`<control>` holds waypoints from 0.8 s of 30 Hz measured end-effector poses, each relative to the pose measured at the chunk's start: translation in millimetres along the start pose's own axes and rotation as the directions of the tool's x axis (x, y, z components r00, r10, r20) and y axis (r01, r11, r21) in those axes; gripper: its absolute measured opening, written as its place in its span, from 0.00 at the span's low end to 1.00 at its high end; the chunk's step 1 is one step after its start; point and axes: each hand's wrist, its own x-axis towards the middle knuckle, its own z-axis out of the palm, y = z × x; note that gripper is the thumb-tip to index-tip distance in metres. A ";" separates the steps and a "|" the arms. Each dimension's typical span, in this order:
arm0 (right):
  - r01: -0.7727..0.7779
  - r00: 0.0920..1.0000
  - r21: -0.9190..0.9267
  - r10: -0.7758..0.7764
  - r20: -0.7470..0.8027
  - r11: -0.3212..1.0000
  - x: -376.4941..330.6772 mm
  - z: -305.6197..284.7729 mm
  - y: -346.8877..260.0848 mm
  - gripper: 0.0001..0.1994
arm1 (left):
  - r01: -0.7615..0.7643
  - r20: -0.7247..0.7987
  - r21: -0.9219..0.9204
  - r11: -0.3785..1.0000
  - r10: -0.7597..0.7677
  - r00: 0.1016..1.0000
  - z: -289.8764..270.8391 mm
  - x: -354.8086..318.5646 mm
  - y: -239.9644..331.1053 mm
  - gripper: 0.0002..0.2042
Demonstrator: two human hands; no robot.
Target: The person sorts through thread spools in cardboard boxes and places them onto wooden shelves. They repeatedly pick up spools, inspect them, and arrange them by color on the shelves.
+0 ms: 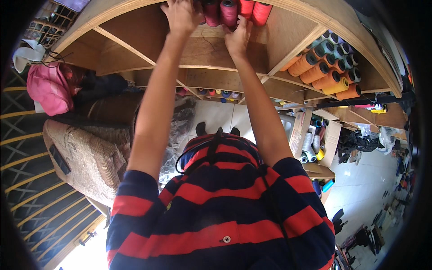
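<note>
A row of thread spools stands in a compartment of the wooden shelf at the top of the view. A magenta spool of thread is pinched at its near end between the thumb and fingers of my right hand. Left of it sits a dark red spool; to its right are a red spool and a coral-red spool. My left hand reaches up beside the row's left end, fingers spread. It partly covers another dark spool, and its fingertips run to the picture's edge.
Orange, yellow and grey-blue spools fill the compartment to the right. Below it, a cardboard box holds more spools. Brown sacking and a pink bag lie at left, beside a folding metal gate.
</note>
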 end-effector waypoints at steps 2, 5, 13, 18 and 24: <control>-0.014 0.999 0.064 0.012 0.039 0.998 0.7 -2.2 -4.0 0.30 | 0.309 0.291 -0.147 0.940 -0.257 0.921 -7.3 16.2 -1.7 0.12; -0.065 0.993 0.179 0.046 0.109 0.982 0.9 -7.2 -6.7 0.30 | 0.508 0.574 -0.181 0.842 -0.329 0.750 -11.4 30.3 -7.6 0.16; 0.031 0.999 0.091 -0.034 0.029 0.995 0.0 -3.8 -3.6 0.30 | 0.589 0.516 -0.350 0.729 -0.375 0.770 -5.4 19.8 -19.0 0.15; 0.051 0.999 0.084 -0.051 -0.003 0.995 0.1 -1.8 -2.5 0.29 | 0.578 0.523 -0.387 0.718 -0.346 0.779 -12.3 18.1 -12.2 0.15; 0.024 0.999 0.109 -0.021 -0.028 0.994 1.0 -0.1 1.1 0.29 | 0.593 0.586 -0.481 0.646 -0.266 0.765 -22.6 22.6 0.3 0.14</control>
